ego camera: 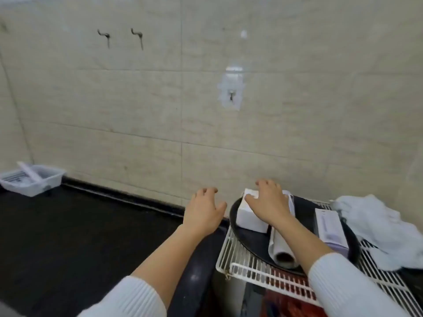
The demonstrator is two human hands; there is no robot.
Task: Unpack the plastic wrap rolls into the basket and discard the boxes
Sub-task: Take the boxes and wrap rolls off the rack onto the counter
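Note:
A white box [249,216] lies on a round black tray [251,245] at the right. My right hand [267,200] rests on top of this box with its fingers spread over the far edge. To the left of the box, my left hand [203,209] hovers open, holding nothing. A bare plastic wrap roll [280,248] lies on the tray under my right forearm. A second, purple-and-white box [330,227] lies at the tray's right side. The clear plastic basket [49,183] stands far left against the wall, with one roll [28,171] leaning in it.
The tray sits on a white wire rack [249,273]. A crumpled white cloth [375,225] lies on the rack's right side. A black countertop [80,229] stretches between the rack and the basket. Behind is a tiled wall with hooks [137,36].

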